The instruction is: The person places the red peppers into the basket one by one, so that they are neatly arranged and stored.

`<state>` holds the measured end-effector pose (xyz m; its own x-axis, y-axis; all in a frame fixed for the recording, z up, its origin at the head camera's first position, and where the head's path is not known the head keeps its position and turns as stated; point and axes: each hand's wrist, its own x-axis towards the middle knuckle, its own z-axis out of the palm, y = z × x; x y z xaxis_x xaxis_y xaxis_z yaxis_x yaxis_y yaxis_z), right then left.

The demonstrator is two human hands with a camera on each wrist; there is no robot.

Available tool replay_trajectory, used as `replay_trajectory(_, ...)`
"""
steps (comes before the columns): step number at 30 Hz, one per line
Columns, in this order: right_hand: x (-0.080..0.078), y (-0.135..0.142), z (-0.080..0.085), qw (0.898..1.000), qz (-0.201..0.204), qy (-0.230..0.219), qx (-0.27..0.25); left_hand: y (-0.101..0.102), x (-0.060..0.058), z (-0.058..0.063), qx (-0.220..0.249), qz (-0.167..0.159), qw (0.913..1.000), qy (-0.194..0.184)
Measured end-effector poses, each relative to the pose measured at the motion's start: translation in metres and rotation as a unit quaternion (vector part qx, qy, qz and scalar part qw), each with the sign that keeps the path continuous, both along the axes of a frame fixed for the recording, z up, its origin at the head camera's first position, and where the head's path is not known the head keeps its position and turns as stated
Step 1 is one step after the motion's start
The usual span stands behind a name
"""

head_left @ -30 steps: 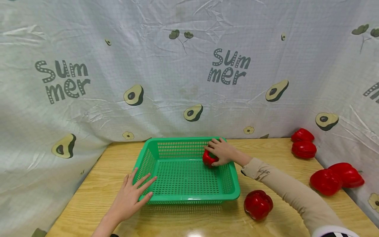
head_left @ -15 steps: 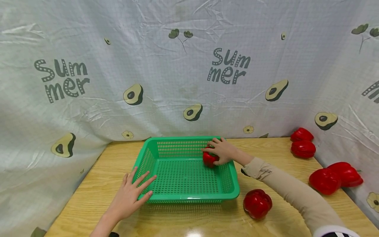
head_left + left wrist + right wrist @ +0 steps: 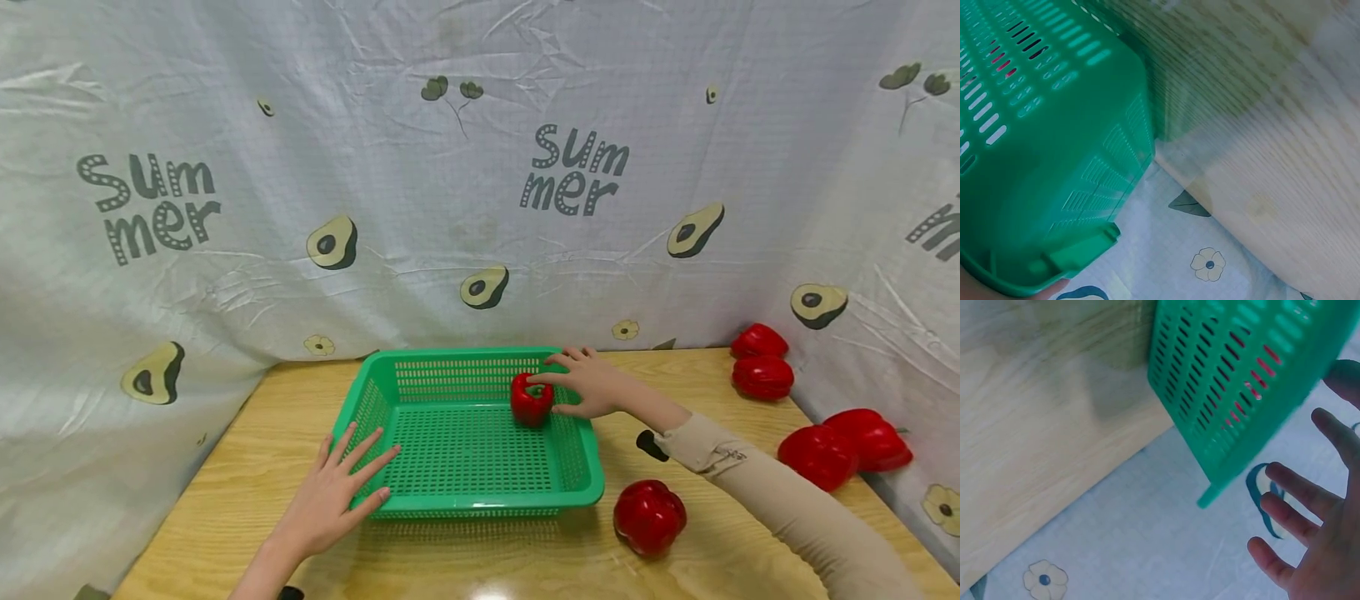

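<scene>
A green plastic basket with slotted walls sits on the wooden table. Inside its back right corner stands a red bell pepper. My right hand hovers over the basket's right rim beside that pepper, fingers spread and holding nothing. In the right wrist view the same hand shows loosely spread fingers past the basket's edge. At the basket's front left corner, my left hand rests on the rim with fingers spread. Only a sliver of it shows at the bottom left of the left wrist view.
A red bell pepper lies on the table just right of the basket's front corner. Several more red peppers lie along the table's right edge. A printed cloth hangs behind and at both sides.
My right hand has let go of the pepper in the basket and moved right toward the rim. The pepper stays in the corner. My left hand stays at the front left rim.
</scene>
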<state>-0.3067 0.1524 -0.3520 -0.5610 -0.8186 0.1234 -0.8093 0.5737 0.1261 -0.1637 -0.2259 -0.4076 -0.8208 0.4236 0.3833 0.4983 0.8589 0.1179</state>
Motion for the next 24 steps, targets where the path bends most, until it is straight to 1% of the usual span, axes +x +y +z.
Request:
replay_trajectory(3,0.006,0.006,0.002,1.000,0.005,0.004,-0.017,0.000,-0.001,0.000,-0.002,0.004,1.0000,-0.007)
replay_trajectory(8,0.016,0.013,0.003,0.999,0.009,0.028,-0.025,-0.001,-0.001,0.000,-0.008,0.009,0.9999,-0.001)
replay_trajectory(10,0.021,0.016,0.004,0.999,0.011,0.044,-0.025,0.000,-0.001,-0.001,-0.010,0.013,0.9998,-0.006)
replay_trajectory(14,0.033,0.024,0.004,0.998,0.013,0.054,-0.038,0.000,0.000,-0.001,-0.015,0.019,0.9995,-0.020)
replay_trajectory(18,0.047,0.034,0.005,0.997,0.012,0.044,-0.061,-0.001,0.000,-0.002,-0.022,0.013,0.9997,0.000)
replay_trajectory(21,0.059,0.043,0.006,0.995,0.014,0.054,-0.077,-0.001,0.000,-0.002,-0.028,0.009,0.9994,0.017)
replay_trajectory(24,0.070,0.051,0.004,0.994,0.013,0.066,-0.084,-0.001,0.000,-0.001,-0.030,0.008,0.9994,0.017)
